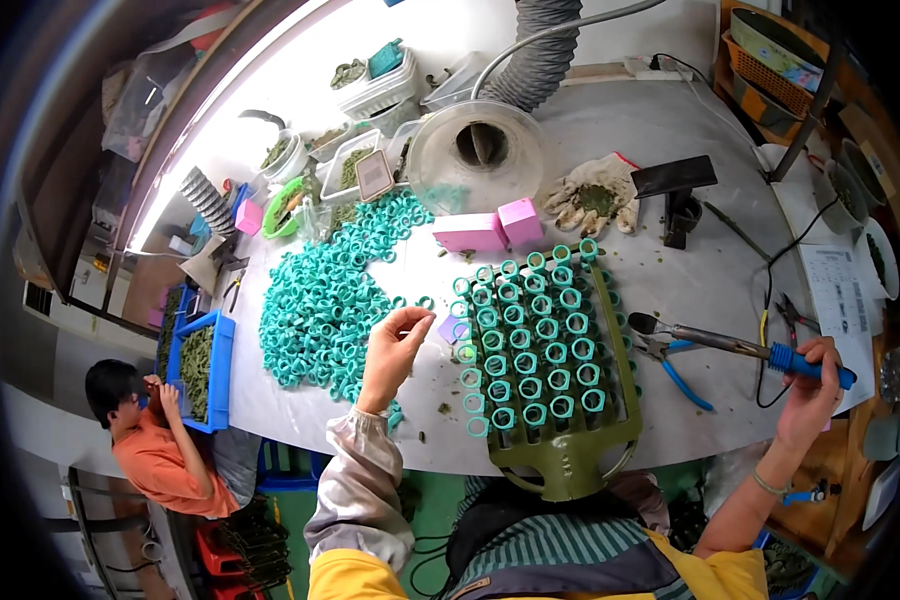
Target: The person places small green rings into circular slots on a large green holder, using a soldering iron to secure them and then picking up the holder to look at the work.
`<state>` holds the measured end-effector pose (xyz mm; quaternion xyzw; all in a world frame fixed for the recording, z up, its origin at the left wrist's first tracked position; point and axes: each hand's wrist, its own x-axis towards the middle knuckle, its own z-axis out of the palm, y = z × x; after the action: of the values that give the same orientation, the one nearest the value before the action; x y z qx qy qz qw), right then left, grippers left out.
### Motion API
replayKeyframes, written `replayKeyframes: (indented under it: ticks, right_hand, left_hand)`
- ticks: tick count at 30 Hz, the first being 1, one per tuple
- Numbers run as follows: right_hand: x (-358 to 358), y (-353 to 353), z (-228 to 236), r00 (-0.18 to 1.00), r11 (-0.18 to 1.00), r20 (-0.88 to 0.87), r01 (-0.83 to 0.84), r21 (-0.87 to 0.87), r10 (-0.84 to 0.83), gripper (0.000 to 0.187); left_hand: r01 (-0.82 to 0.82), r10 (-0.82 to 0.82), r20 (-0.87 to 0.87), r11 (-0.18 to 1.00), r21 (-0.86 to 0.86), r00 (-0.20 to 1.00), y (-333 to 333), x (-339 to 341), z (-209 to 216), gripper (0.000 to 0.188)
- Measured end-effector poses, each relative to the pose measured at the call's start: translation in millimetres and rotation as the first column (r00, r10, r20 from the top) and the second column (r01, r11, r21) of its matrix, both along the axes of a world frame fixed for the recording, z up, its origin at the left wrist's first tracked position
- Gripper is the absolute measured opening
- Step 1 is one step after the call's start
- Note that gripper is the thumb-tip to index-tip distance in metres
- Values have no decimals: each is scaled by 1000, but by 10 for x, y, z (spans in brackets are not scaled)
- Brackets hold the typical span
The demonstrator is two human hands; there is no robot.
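Note:
My right hand point(808, 385) grips the blue handle of a soldering iron point(715, 340) with a spoon-shaped metal head, which points left past the rack. My left hand point(398, 350) is closed in a pinch between the ring pile and the rack; what its fingertips hold, if anything, is too small to make out. Close by its fingertips is a teal ring point(425, 303). An olive-green rack point(570, 455) stands at the table's near edge, with rows of teal rings point(547, 329) attached along it. Left of my left hand spreads a big pile of loose teal rings point(320, 320).
Pink blocks point(470, 233), a soiled glove point(598, 195) and a black stand point(676, 195) lie beyond the rack. Blue-handled pliers point(680, 375) lie right of it. A clear round hood point(482, 150) and tubs stand behind. Another person point(165, 450) works at the left beside a blue crate point(215, 370).

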<state>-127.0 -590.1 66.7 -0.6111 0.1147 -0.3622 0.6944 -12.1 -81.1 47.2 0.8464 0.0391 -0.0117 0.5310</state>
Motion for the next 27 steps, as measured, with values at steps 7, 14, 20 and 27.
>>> replayKeyframes:
  ticks: [7,14,20,27]
  right_hand:
    - [-11,25,52,1000,1000,-7,4,-16,-4,26]
    - [-10,36,63,1000,1000,-18,16,17,-16,26]
    - [-7,27,41,1000,1000,-6,14,27,-13,27]
    - [128,122,-18,999,999,29,-30,16,30,27]
  left_hand:
    - [-24,11,200,998,64,980,-111,235,-3,15]
    - [33,-311,321,762,646,894,302,513,-406,30]
    - [22,-180,210,806,592,961,328,473,-426,28]
    - [44,-36,121,997,-70,992,-243,315,171,25]
